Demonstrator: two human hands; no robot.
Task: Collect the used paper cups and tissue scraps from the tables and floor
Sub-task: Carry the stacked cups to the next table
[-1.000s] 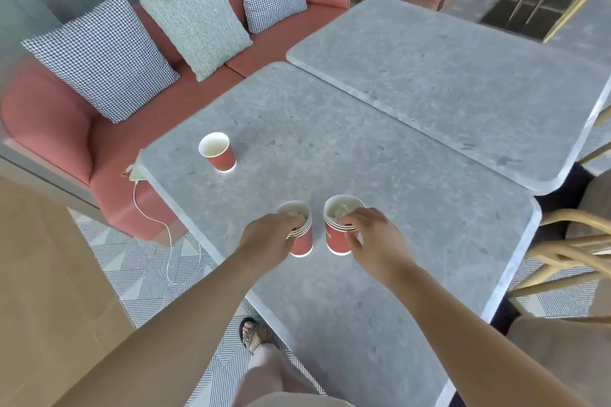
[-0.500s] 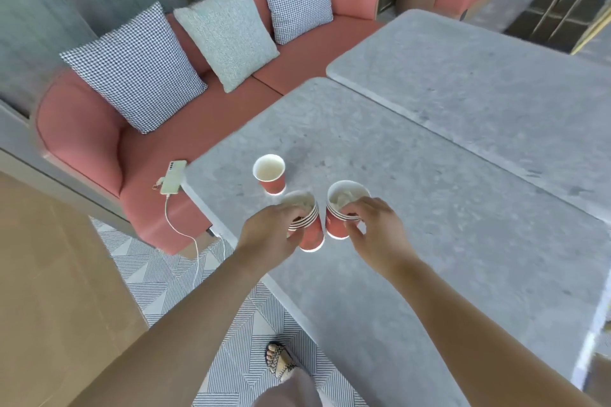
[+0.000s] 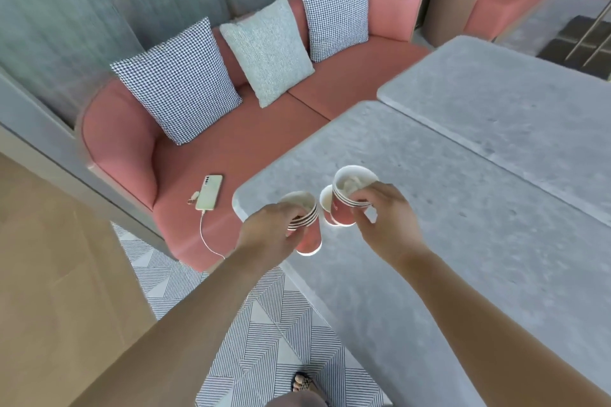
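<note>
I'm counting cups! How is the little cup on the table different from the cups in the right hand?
The single cup stands alone on the table; the right-hand stack is several cups nested, gripped by the right hand. The stack holds white tissue; the single cup looks empty, though partly hidden. Both are red with white insides.

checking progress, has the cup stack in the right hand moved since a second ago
Yes. The right hand has carried its cup stack leftward over the table, toward its left corner, right beside the lone cup.
</note>
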